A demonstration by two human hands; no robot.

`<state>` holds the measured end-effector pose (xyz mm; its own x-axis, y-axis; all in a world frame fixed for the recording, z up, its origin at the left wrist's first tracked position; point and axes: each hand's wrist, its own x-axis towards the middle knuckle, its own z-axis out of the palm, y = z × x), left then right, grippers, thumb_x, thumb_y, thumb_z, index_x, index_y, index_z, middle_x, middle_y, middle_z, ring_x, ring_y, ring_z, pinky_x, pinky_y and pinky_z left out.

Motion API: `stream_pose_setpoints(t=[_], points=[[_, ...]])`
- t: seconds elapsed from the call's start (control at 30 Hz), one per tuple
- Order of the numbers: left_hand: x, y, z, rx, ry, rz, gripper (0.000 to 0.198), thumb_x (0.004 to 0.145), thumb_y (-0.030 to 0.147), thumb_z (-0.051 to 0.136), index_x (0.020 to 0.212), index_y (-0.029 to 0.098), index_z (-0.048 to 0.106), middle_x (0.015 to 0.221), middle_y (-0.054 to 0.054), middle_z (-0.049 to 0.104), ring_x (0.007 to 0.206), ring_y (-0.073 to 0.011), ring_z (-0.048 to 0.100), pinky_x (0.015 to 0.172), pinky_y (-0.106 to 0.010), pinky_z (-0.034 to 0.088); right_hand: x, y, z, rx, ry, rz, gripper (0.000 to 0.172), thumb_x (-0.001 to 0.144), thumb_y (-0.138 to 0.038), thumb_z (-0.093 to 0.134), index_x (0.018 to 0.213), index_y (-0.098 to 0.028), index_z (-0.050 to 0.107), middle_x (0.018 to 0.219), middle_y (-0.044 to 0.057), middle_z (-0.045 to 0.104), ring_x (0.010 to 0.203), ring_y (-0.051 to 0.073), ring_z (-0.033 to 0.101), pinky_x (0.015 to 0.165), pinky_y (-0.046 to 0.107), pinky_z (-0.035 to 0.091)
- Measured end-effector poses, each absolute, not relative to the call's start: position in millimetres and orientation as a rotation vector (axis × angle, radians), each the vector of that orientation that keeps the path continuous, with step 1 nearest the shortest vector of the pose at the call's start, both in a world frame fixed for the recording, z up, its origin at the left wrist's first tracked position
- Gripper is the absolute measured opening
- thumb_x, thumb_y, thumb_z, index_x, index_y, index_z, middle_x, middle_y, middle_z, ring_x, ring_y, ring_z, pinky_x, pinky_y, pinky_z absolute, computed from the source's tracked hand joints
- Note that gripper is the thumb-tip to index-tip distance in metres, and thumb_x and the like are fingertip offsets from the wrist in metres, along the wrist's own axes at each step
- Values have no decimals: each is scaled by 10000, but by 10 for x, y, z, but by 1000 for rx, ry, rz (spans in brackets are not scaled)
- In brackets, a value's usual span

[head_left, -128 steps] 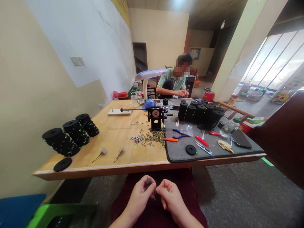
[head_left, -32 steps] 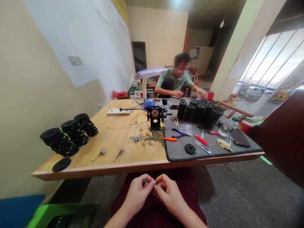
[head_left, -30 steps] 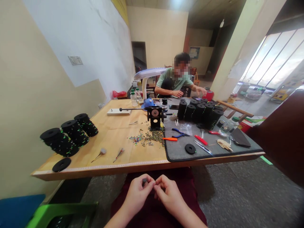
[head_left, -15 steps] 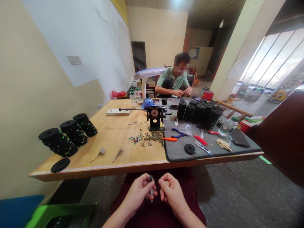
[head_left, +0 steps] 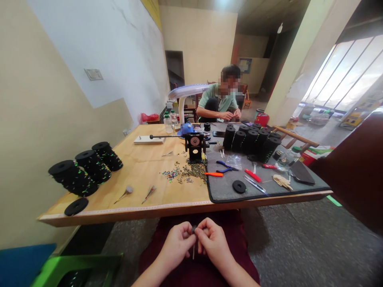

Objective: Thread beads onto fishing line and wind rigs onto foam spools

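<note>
Above my lap, in front of the table edge, my left hand [head_left: 177,242] pinches a small piece with a dark round head [head_left: 194,230] and a thin pale stem hanging below it. My right hand [head_left: 214,240] is closed against the same dark head from the other side, thumb and forefinger on it. The fingers hide much of the piece, and its kind is too small to make out. Closest on the table lie two little bundles, one with a grey round head [head_left: 128,190] and one of thin reddish strands [head_left: 149,193].
A black hand-cranked device [head_left: 195,148] stands mid-table by scattered small beads [head_left: 191,171]. Black foam spools [head_left: 62,175] stand left, more [head_left: 251,139] on the grey mat [head_left: 220,193] right. Pliers [head_left: 226,167], tweezers [head_left: 254,184] and a lamp [head_left: 187,91] are here. A co-worker [head_left: 221,103] sits opposite.
My right hand has moved left to meet my left hand, and its fingers now touch the dark head. The co-worker's hands have shifted slightly.
</note>
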<state>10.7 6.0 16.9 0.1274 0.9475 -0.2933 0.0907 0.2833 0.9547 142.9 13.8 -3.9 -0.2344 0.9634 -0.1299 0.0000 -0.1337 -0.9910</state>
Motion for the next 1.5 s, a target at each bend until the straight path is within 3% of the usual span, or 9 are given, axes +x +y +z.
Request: stream_pose_setpoints(t=[0.23, 0.37, 0.93, 1.5], points=[[110, 43, 163, 1060, 1241, 895, 331, 680, 395, 687, 600, 185, 444, 445, 24, 589, 363, -99, 533, 353, -176, 386, 1425, 147, -59, -1162, -1303, 1456, 379, 744, -545, 604, 692, -191, 481, 363, -79, 495, 297, 57, 376, 351, 161, 280], [82, 37, 216, 791, 1064, 901, 295, 662, 360, 733, 731, 156, 532, 579, 9, 634, 502, -108, 608, 447, -178, 458, 1424, 175, -38, -1133, -1123, 1582, 427, 690, -587, 629, 690, -201, 446, 345, -95, 478, 275, 49, 342, 319, 153, 243], [37, 81, 109, 701, 1082, 1016, 274, 691, 365, 723, 726, 148, 560, 554, 28, 592, 512, -97, 580, 450, -169, 457, 1461, 103, 12, -1179, -1127, 1701, 436, 696, -599, 604, 660, -192, 451, 325, -86, 494, 243, 30, 291, 293, 154, 176], [-45, 17, 144, 1876, 1513, 1109, 132, 856, 283, 517, 803, 199, 603, 708, 0, 662, 636, -149, 626, 610, -227, 479, 1436, 83, 79, -1186, -1089, 1766, 400, 700, -553, 611, 670, -201, 423, 327, -86, 503, 245, 31, 301, 290, 146, 163]])
